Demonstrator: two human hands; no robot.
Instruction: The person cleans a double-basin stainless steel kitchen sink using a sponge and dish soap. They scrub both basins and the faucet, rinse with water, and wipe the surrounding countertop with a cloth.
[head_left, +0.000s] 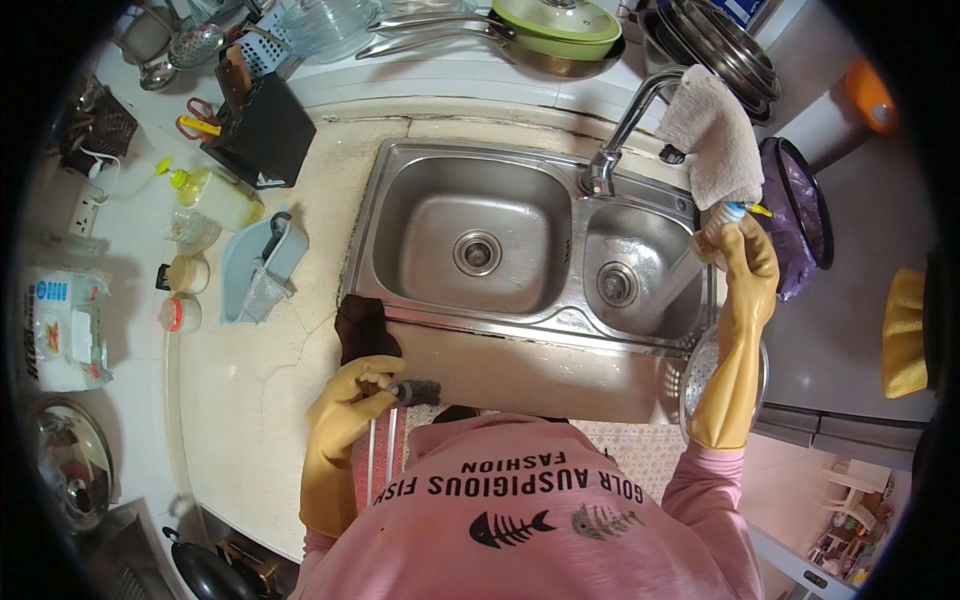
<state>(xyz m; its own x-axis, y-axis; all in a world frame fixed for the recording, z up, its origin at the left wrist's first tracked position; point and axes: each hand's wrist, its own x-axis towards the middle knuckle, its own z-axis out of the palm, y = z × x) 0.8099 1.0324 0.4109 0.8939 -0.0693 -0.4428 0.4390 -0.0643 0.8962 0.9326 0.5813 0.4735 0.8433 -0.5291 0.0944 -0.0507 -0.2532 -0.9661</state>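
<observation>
My left hand (352, 405), in a yellow rubber glove, grips a small dark scrubbing brush (420, 392) at the front edge of the counter. Just beyond its fingers, a dark brown cloth (366, 328) lies by the sink's front left corner. In a matching glove, my right hand (742, 255) is closed around a white and blue nozzle (729, 213) below a cloth-draped faucet. Water streams from there into the smaller basin (637, 232) of the steel sink. The larger basin (472, 187) is beside it, and its drain shows.
A chrome faucet (609, 154) rises behind the sink, a beige towel (712, 135) over its spout. Left stand a blue caddy (240, 262), a pump bottle (221, 199) and a black knife block (259, 131). Pans (555, 45) sit behind; a purple-lined bin (795, 217) is at right.
</observation>
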